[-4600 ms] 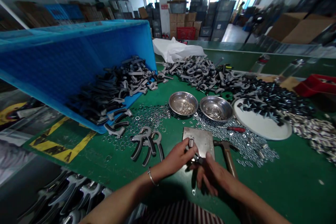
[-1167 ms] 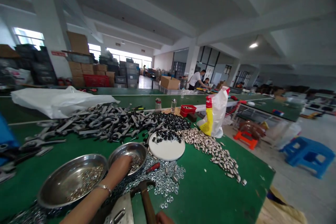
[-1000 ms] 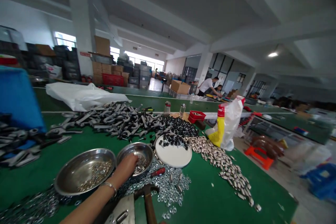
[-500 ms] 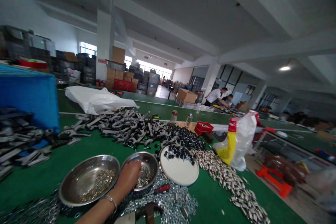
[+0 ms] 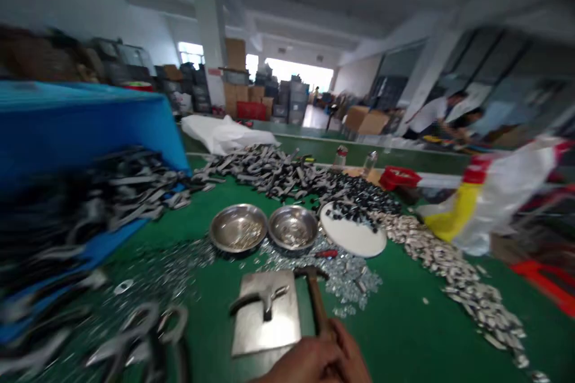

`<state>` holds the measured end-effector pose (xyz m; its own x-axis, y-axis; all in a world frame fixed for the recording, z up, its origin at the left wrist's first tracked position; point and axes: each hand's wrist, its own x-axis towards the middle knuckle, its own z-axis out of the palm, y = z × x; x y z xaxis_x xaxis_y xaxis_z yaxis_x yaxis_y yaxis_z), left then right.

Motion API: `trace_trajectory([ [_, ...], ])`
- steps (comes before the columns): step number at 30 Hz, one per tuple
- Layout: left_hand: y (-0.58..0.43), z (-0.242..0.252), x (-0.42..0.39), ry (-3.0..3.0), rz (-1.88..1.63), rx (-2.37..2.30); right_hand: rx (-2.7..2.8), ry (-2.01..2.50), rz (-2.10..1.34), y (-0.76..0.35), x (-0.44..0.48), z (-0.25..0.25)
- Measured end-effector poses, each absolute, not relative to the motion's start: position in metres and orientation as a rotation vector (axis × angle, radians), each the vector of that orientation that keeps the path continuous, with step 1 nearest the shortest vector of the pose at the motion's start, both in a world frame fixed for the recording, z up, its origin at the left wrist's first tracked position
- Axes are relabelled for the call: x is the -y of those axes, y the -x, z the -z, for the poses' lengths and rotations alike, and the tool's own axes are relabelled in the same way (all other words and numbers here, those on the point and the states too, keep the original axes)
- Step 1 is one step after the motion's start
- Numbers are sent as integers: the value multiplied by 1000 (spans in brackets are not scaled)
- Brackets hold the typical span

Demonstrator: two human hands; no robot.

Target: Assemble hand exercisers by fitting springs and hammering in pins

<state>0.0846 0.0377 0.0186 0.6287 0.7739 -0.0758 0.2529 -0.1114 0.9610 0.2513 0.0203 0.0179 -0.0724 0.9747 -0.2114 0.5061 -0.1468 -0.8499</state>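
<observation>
My left hand (image 5: 299, 364) and my right hand (image 5: 348, 350) meet at the bottom centre, fingers closed together and slightly blurred. Whatever they hold between them is hidden. Right above them lies a hammer (image 5: 317, 302) with a wooden handle, whose lower end is covered by my hands; I cannot tell whether they touch it. Left of the hammer is a square metal plate (image 5: 287, 326). A grey metal tool part with a dark curved arm (image 5: 246, 301) rests on the plate. Two steel bowls with small metal parts, the left bowl (image 5: 218, 238) and the right bowl (image 5: 277, 239), stand behind it.
A white round plate (image 5: 354, 242) holds black-headed parts. A red-handled tool (image 5: 326, 254) lies among scattered nuts (image 5: 354, 281). Piles of grey tool parts (image 5: 265, 170) and metal cylinders (image 5: 467, 287) lie around. A blue crate (image 5: 90, 125) stands left, a plastic bag (image 5: 489, 197) right. People work far back.
My left hand has left the right steel bowl and come back toward me, beside my right hand, which now shows. The view has shifted, bringing the metal plate and hammer fully into sight.
</observation>
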Motion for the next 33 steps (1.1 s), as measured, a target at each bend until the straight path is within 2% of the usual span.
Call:
trace_trajectory([
  [2,-77,-22,1,-1530,-522,-898,1546,1685,-1266,-248,-15,-1],
  [4,-50,-31,10,-1390,-651,-1088,1498,1609,-1373,-250,-15,8],
  [8,28,-47,-26,-1310,-1046,-1541,1349,1554,-1744,-259,-31,-4],
  [11,54,-43,-58,-1525,-998,-1669,1289,1495,-1887,-261,-45,-22],
  [14,46,-27,-76,-1633,-887,-1664,1364,1486,-1809,-258,-52,-37],
  [20,32,-8,-83,-1663,-763,-1696,1781,1502,-1417,-267,-47,-53],
  [23,35,-16,-82,-1724,-728,-1686,1804,1556,-1424,-278,-46,-45],
  [26,37,-27,-76,-2031,-626,-1585,1883,1591,-1519,-286,-49,-37],
  [29,38,-32,-64,-2278,-528,-1574,2011,1584,-1367,-285,-49,-45],
  [33,40,-25,-48,-2157,-528,-1644,2095,1549,-1262,-263,-42,-67],
])
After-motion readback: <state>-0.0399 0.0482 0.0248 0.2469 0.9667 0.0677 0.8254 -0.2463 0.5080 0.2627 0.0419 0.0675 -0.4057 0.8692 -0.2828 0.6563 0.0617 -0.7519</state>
